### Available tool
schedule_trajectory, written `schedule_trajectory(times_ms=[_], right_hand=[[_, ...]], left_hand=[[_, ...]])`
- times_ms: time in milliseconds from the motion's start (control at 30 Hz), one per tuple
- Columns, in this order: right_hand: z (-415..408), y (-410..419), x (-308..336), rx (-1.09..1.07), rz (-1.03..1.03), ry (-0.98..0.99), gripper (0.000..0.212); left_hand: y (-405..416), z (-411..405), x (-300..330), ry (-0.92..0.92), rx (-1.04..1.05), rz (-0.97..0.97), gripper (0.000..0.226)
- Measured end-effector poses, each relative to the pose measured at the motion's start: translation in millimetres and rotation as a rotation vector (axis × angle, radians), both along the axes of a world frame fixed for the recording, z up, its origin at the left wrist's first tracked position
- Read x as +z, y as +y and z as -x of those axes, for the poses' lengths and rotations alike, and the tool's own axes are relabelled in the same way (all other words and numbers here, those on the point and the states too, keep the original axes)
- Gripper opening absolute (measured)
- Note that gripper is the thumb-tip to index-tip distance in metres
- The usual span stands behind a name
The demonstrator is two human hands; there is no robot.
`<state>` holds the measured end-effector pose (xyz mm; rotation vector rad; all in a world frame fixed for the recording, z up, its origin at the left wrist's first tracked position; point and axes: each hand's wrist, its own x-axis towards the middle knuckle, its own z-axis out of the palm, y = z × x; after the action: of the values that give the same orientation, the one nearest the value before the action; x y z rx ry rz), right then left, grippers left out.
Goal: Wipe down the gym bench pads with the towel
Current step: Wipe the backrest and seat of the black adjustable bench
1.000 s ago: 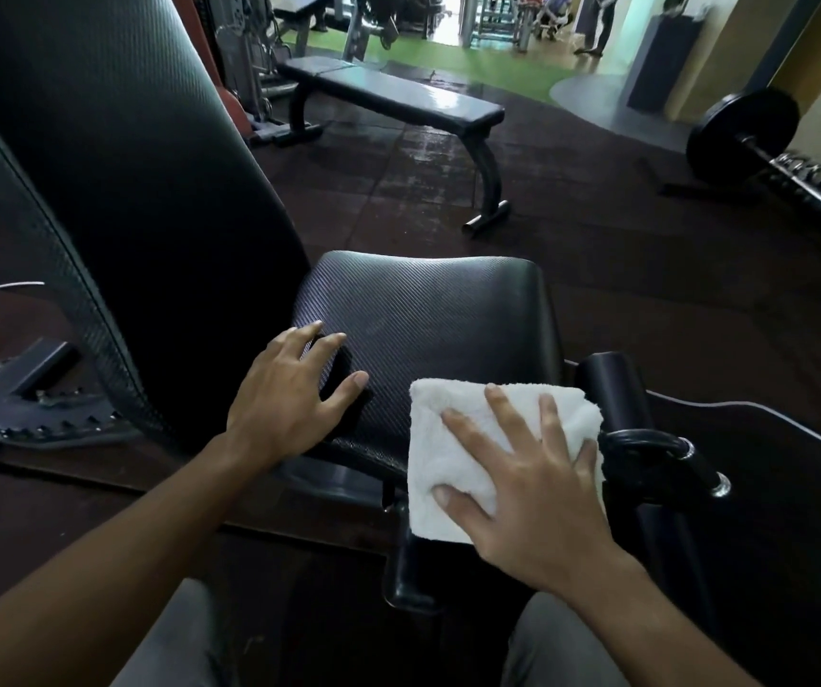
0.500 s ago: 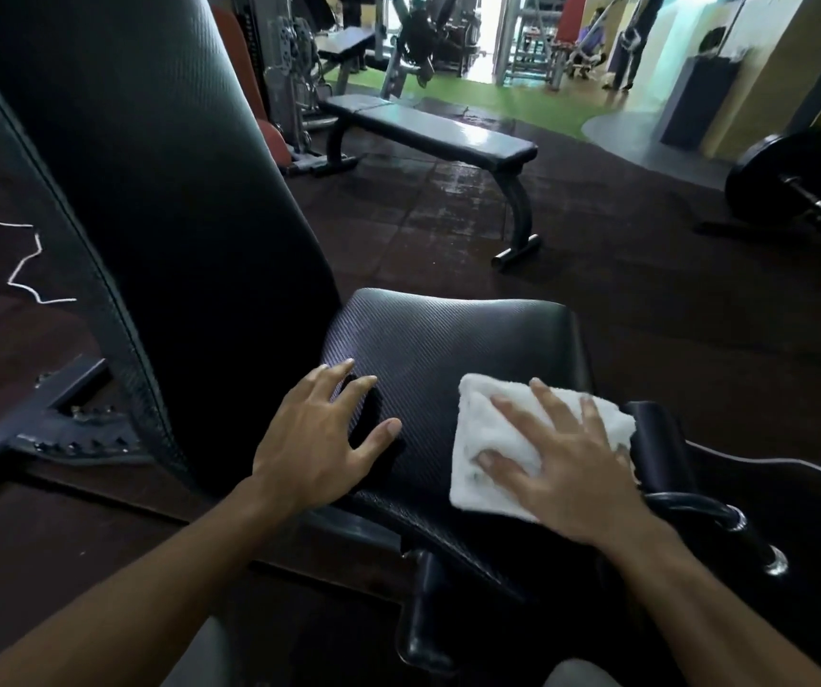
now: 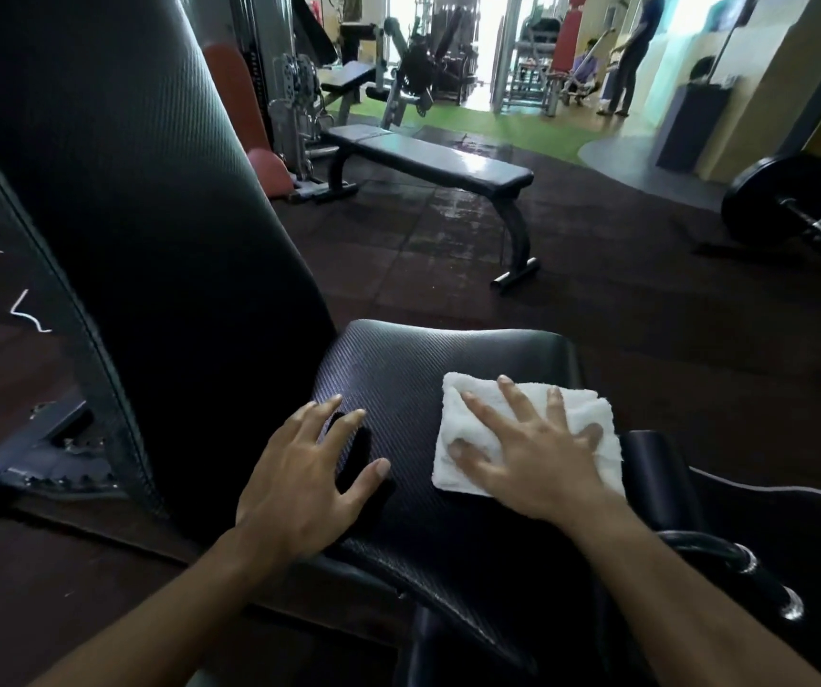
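Note:
A black textured seat pad (image 3: 428,369) lies in front of me, with the tall black back pad (image 3: 140,230) rising at its left. A folded white towel (image 3: 468,404) rests flat on the right part of the seat pad. My right hand (image 3: 527,458) presses down on the towel with fingers spread. My left hand (image 3: 304,478) lies flat on the seat pad's near left side, fingers apart, holding nothing.
A black foam roller and chrome handle (image 3: 725,552) stick out at the seat's right. A flat bench (image 3: 428,161) stands on the dark rubber floor behind. A loaded barbell (image 3: 780,200) lies at the right. Machines and two people (image 3: 621,57) are far back.
My right hand has slid the towel from the seat's near right edge up onto the pad, farther from me. The view has tilted upward. My left hand stays put.

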<state>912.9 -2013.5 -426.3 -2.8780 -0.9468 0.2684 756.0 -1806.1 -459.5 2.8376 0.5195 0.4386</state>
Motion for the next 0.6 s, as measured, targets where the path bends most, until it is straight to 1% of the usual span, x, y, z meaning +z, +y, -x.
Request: schedule_trajectory(times_ms=[67,100,167,267,333,400,467,533,600], right_hand=[[10,-10,-13,0.051,0.0,-0.106,0.079],[9,-14,-16,0.052,0.001,-0.111,0.08],[-17,-9,-12,0.013,-0.006,-0.053,0.078],[-60,22,2,-0.098,-0.025,0.072,0.072],[-61,34,3,-0.085,-0.018,0.05,0.071],[-46,30,-5,-0.004,0.018,-0.05,0.07],[-43,22,-10,0.049,0.031,-0.095,0.071],[-61,27,-6,0.048,0.045,-0.051,0.072],[-79,45,1,0.002,0.054,-0.001,0.073]], left_hand=[[1,-3,-1,0.018,0.009,-0.042,0.077],[-1,-2,-2,0.031,0.011,-0.057,0.076],[-2,-1,-1,0.07,-0.001,-0.074,0.075],[-2,-1,-1,0.096,-0.002,-0.083,0.076],[-2,-2,-1,0.104,-0.003,-0.073,0.075],[-2,-1,-1,0.11,0.006,-0.063,0.073],[-2,-1,0,0.121,0.011,-0.069,0.072],[-2,-2,1,0.122,0.003,-0.074,0.072],[-3,-1,2,0.144,-0.005,-0.067,0.073]])
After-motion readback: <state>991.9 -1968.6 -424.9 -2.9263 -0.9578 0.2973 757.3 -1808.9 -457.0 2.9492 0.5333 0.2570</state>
